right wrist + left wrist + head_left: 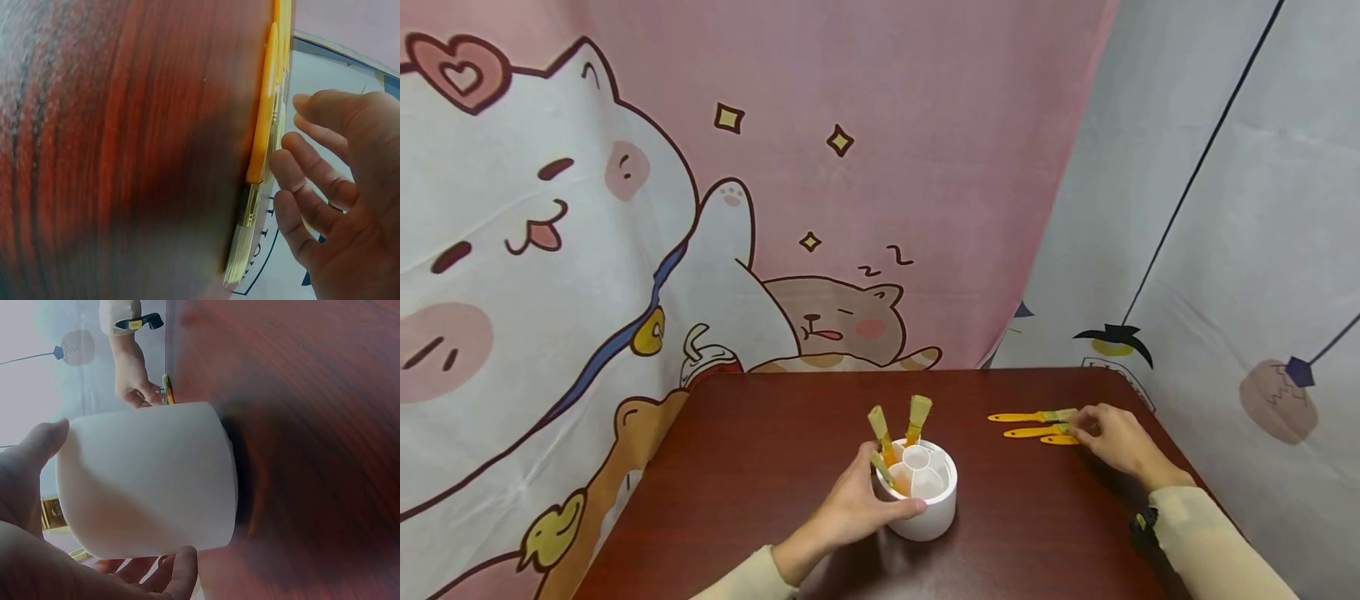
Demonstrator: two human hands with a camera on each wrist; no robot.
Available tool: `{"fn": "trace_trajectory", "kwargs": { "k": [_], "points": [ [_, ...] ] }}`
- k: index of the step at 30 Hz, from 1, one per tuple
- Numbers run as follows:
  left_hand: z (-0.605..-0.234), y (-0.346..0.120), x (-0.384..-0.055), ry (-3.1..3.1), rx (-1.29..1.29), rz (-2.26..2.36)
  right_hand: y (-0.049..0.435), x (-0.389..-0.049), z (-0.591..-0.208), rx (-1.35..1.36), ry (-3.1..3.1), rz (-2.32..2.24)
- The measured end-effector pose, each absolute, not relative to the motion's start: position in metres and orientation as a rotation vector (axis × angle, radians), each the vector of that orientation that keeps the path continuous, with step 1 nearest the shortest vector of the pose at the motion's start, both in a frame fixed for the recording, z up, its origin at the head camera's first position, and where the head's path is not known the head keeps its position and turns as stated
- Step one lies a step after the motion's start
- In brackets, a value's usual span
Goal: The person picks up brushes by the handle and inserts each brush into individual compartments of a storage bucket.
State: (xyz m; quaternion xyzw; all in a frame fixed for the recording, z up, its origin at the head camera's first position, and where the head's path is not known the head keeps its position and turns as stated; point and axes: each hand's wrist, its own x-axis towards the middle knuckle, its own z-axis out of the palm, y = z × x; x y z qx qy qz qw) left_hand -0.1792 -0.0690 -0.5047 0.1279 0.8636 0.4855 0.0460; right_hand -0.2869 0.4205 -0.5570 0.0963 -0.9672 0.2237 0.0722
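Note:
A white round holder with compartments (928, 521) stands on the table, and my left hand (853, 510) grips it, thumb at the near side, fingers round the left wall. In the left wrist view the holder's smooth wall (147, 481) fills the middle. Three brushes stand bristles up in it, among them a wide one (919, 412). To the right lie three yellow-handled paintbrushes (1018, 418). At their bristle ends is my right hand (1116, 442), its fingers bent and apart from the thumb. The right wrist view shows the nearest brush (262, 131) just beside the fingertips.
The dark red-brown table (760, 450) runs back to a pink cartoon cat curtain (955, 208). A pale curtain (1225, 250) hangs along the right edge. A dark band (1144, 527) sits at the right wrist.

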Motion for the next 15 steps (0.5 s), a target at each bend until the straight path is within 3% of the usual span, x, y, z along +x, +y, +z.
{"fn": "trace_trajectory", "kwargs": {
  "k": [15],
  "points": [
    [-0.5028, -0.0731, -0.1789, 2.611, 0.405, 1.464, 0.4215, -0.2855, -0.5657, 0.244, -2.958, 0.622]
  ]
}}
